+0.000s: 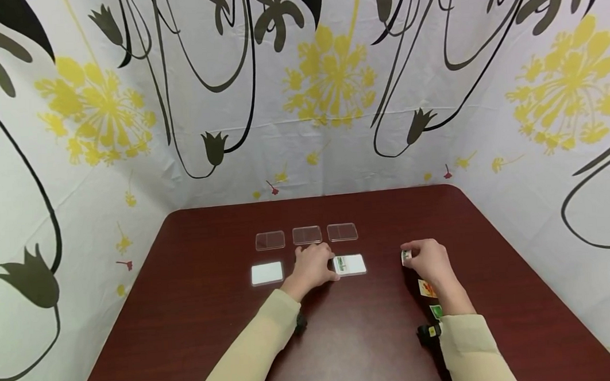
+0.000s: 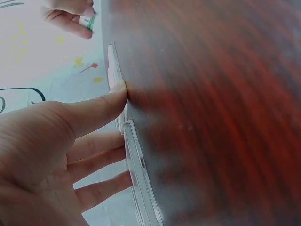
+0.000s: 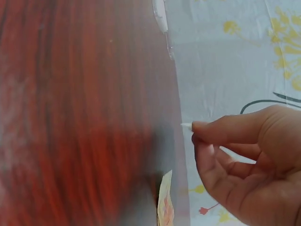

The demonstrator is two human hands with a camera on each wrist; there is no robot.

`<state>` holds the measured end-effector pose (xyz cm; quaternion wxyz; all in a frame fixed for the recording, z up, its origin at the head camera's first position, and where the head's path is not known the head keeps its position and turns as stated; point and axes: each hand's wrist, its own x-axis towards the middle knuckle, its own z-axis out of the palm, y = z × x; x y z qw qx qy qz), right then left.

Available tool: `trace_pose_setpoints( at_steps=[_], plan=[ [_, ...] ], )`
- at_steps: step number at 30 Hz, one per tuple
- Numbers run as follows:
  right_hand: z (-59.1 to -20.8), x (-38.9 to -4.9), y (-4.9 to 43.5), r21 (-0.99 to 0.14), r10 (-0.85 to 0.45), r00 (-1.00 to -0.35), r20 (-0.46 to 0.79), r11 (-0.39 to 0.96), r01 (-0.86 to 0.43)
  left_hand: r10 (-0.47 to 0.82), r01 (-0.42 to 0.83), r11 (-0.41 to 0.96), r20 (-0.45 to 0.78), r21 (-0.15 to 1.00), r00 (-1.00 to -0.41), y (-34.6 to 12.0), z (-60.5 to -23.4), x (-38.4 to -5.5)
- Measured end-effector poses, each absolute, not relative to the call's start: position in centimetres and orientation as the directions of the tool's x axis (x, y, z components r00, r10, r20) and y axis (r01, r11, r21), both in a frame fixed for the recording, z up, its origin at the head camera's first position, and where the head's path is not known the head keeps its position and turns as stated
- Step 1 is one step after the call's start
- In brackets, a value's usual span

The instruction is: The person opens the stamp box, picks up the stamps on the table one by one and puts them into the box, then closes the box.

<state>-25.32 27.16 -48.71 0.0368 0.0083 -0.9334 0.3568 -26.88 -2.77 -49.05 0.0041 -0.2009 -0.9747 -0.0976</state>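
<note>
My left hand grips the left end of a flat white case with green print, thumb at its near edge. In the left wrist view, the thumb meets the edge of a thin clear-rimmed case and the other fingers reach behind. Another flat white case lies to the left of that hand. Over the table's right side, my right hand pinches a small white-and-green piece between thumb and forefinger. Only a pale tip of that piece shows in the right wrist view.
Three clear plastic lids or trays lie in a row behind the white cases. An orange picture piece and a green one lie below my right hand. A patterned cloth stands behind the dark red table.
</note>
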Motion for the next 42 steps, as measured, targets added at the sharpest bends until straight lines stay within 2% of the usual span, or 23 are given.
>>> trace_pose_setpoints(
  at_steps=[22,30,42],
  plan=[
    [-47.7,-25.0,25.8,-0.627,-0.153,-0.957,0.245,0.729,-0.277,0.4,0.403,0.892,0.059,0.204,-0.915,-2.8,-49.2,-27.0],
    [-47.5,-25.2,23.7,-0.643,-0.181,-0.954,0.237,0.707,-0.294,0.399,0.403,0.892,0.063,0.204,-0.915,-2.8,-49.5,-27.2],
    [-48.5,-25.9,21.3,-0.609,-0.241,-0.939,0.247,0.715,-0.344,0.394,0.397,0.896,0.056,0.199,-0.917,-2.8,-49.4,-27.2]
  ],
)
